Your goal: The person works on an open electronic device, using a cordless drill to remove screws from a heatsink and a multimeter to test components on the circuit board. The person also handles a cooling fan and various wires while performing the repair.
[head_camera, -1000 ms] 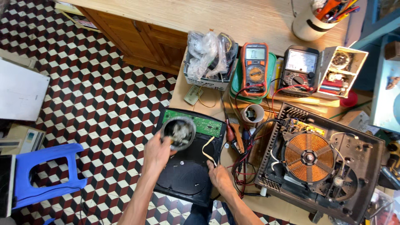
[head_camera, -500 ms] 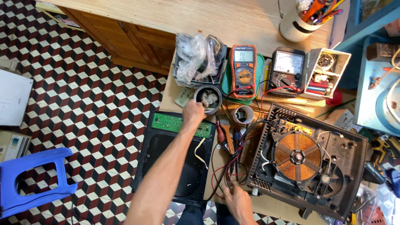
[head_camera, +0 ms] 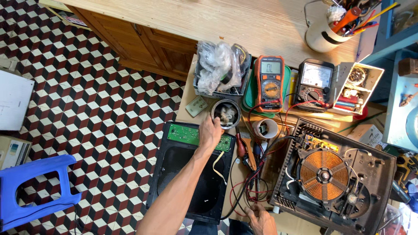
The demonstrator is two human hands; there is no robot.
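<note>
Head view, sole entry

Item 1 — left hand (head_camera: 210, 130): arm stretched forward over the black glass top panel (head_camera: 191, 174); fingers curled around the near-left rim of a small round tin (head_camera: 225, 114), thumb side against its wall. Grip looks closed on the rim, though whether the tin is lifted or resting on the cardboard-covered bench (head_camera: 191, 93) cannot be told.

Item 2 — small round tin: open top, pale crumpled scraps inside. Stands just before the wire basket of plastic bags (head_camera: 220, 69), left of the orange digital multimeter (head_camera: 270, 82), just beyond the green circuit board (head_camera: 198, 135). Axis upright, mouth facing straight up at the camera; being round, it has no long axis in plan.

Item 3 — right hand (head_camera: 261, 219): low at the frame edge, partly cut off, fingers bent among the red and black test leads (head_camera: 248, 191); whether it grips one cannot be told.

Item 4 — opened induction cooker (head_camera: 335, 174): casing off, copper coil (head_camera: 324, 174) exposed, well to the right of both hands.

Item 5 — tape roll (head_camera: 264, 129), red-handled screwdriver (head_camera: 241, 146), analogue meter (head_camera: 314, 82), parts box (head_camera: 355, 87).

Progress, judged: tin appears at or near a resting place among the meters; left hand not yet released; cooker lies disassembled, board loose on the panel, nothing reassembled
</note>
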